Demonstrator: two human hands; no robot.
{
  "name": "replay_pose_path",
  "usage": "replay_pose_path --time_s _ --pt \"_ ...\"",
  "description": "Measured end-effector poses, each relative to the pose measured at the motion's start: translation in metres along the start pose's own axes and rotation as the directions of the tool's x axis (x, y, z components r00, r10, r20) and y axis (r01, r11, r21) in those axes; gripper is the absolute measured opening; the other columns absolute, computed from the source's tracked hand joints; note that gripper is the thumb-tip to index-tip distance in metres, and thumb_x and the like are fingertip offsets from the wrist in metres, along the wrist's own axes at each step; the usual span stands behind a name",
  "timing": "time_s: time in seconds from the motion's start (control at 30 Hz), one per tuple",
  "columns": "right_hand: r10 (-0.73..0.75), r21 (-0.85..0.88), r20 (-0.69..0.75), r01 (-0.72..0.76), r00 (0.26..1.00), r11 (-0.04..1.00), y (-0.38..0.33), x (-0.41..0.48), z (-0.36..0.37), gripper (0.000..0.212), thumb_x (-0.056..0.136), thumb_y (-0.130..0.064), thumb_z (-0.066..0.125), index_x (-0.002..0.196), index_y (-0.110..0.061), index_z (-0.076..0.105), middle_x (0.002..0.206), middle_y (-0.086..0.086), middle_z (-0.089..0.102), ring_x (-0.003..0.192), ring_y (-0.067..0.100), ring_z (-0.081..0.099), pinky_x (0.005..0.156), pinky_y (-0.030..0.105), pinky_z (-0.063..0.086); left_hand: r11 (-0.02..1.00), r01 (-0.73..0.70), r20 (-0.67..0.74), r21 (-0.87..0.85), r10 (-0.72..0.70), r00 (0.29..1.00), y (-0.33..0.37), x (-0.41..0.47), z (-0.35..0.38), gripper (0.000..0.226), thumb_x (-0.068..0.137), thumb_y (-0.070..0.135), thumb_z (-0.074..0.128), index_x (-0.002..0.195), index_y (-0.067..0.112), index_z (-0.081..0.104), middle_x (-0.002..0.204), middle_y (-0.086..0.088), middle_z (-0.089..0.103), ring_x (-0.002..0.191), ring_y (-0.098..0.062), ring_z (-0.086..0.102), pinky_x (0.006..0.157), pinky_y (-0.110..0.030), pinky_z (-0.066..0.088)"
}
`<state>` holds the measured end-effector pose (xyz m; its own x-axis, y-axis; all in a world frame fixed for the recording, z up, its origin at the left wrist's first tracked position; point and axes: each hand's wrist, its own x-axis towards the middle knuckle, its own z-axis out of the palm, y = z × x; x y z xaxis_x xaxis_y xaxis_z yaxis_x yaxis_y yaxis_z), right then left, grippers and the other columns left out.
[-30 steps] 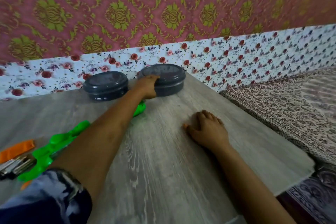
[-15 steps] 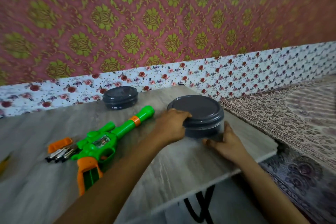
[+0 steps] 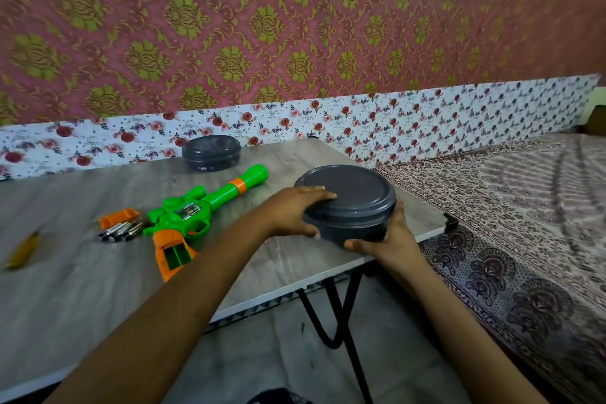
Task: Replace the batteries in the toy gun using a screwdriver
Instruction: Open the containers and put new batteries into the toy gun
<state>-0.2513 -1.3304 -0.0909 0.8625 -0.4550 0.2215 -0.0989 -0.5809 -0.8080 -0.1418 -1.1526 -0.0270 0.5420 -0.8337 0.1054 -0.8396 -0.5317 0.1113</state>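
The left hand (image 3: 295, 210) curls over the lid edge of a dark round tub (image 3: 354, 193) and the right hand (image 3: 390, 239) clasps its right side, both gripping it near the bench's (image 3: 98, 289) right front corner. The gun (image 3: 193, 213) lies flat just left of them, barrel towards the wall. Batteries (image 3: 119, 231) and an orange cover (image 3: 118, 216) lie beside its grip; a second tub (image 3: 211, 152) sits by the wall

The wall (image 3: 295, 26) is dusky pink with olive-gold damask medallions, its border (image 3: 426, 121) white with red roses. The table (image 3: 82, 289) is grey wood-grain, the gun (image 3: 196, 213) bright green with an orange grip and ring, the near tub (image 3: 351, 197) and far tub (image 3: 211, 152) dark grey. The bedspread (image 3: 524, 207) is cream with maroon floral print.
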Motion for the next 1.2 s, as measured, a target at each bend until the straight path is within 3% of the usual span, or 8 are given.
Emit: replay_pose_path --time_s 0.13,0.23,0.43,0.73,0.87,0.97,1.07,1.2 --pt "0.006 0.032 -0.022 -0.006 1.0 0.999 0.014 0.017 0.004 0.153 0.023 -0.079 0.075 0.145 -0.019 0.006 0.147 0.006 0.036 0.133 0.024 0.039 0.107 0.044 0.039 0.969 -0.066 -0.052 0.237 0.08 0.995 0.008 0.015 -0.007 0.069 0.079 0.038 0.069 0.141 0.032 0.038 0.138 0.005 0.049 0.122 -0.017 0.046 0.095 -0.029 0.039" --pt "0.014 0.043 -0.022 -0.013 1.0 0.999 0.019 0.025 0.004 0.155 0.021 -0.078 0.075 0.146 -0.026 -0.001 0.149 0.005 0.035 0.134 0.024 0.039 0.107 0.045 0.04 0.934 -0.11 -0.018 0.339 0.124 0.992 0.015 0.025 -0.013 0.067 0.081 0.041 0.066 0.141 0.033 0.038 0.131 0.004 0.054 0.116 -0.016 0.05 0.084 -0.028 0.04" --pt "-0.006 0.046 -0.011 0.007 1.0 0.999 0.026 0.036 0.0 0.155 0.021 -0.072 0.08 0.147 -0.022 0.004 0.146 0.003 0.04 0.131 0.022 0.043 0.104 0.045 0.042 0.901 -0.196 0.022 0.387 0.203 0.979 0.018 0.037 -0.019 0.063 0.081 0.041 0.066 0.139 0.028 0.043 0.127 0.006 0.059 0.111 -0.016 0.053 0.076 -0.026 0.035" --pt "-0.02 0.047 0.012 0.02 1.0 0.999 0.029 0.042 0.003 0.151 0.029 -0.065 0.078 0.148 -0.021 -0.003 0.145 0.003 0.042 0.13 0.023 0.045 0.104 0.044 0.042 0.874 -0.26 0.122 0.41 0.23 0.965 0.019 0.043 -0.028 0.059 0.081 0.039 0.066 0.135 0.024 0.048 0.117 0.001 0.063 0.099 -0.016 0.052 0.082 -0.031 0.04" --pt "-0.018 0.089 0.052 0.013 0.999 0.996 0.03 0.043 0.002 0.147 0.044 -0.046 0.089 0.148 -0.019 -0.01 0.146 0.004 0.04 0.131 0.023 0.043 0.106 0.043 0.039 0.891 -0.257 0.1 0.375 0.237 0.966 0.018 0.044 -0.031 0.059 0.08 0.039 0.066 0.134 0.025 0.05 0.112 0.001 0.064 0.089 -0.011 0.046 0.079 -0.028 0.038" --pt "-0.003 0.131 0.061 -0.005 0.998 0.991 0.03 0.045 0.003 0.147 0.044 -0.046 0.089 0.148 -0.025 -0.013 0.149 0.005 0.035 0.133 0.025 0.04 0.108 0.045 0.038 0.938 -0.212 0.019 0.273 0.216 0.976 0.013 0.049 -0.045 0.045 0.078 0.034 0.068 0.12 0.021 0.06 0.102 0.0 0.065 0.087 -0.014 0.052 0.082 -0.032 0.045" --pt "0.034 0.15 0.106 -0.05 0.994 0.987 0.029 0.045 0.002 0.147 0.046 -0.047 0.088 0.146 -0.027 -0.019 0.154 0.004 0.026 0.137 0.025 0.034 0.11 0.046 0.035 0.991 -0.128 -0.191 0.032 0.132 0.973 0.002 0.056 -0.064 0.032 0.078 0.024 0.072 0.108 0.014 0.066 0.1 -0.006 0.068 0.088 -0.016 0.058 0.083 -0.031 0.048" --pt "0.05 0.248 0.167 -0.092 0.985 0.964 0.023 0.05 -0.006 0.145 0.043 -0.069 0.075 0.144 -0.03 -0.021 0.158 0.004 0.009 0.141 0.026 0.025 0.114 0.046 0.028 0.931 -0.009 -0.447 -0.365 -0.167 0.879 -0.023 0.07 -0.068 0.038 0.074 0.016 0.078 0.109 0.007 0.068 0.101 -0.006 0.068 0.093 -0.017 0.063 0.091 -0.032 0.05"
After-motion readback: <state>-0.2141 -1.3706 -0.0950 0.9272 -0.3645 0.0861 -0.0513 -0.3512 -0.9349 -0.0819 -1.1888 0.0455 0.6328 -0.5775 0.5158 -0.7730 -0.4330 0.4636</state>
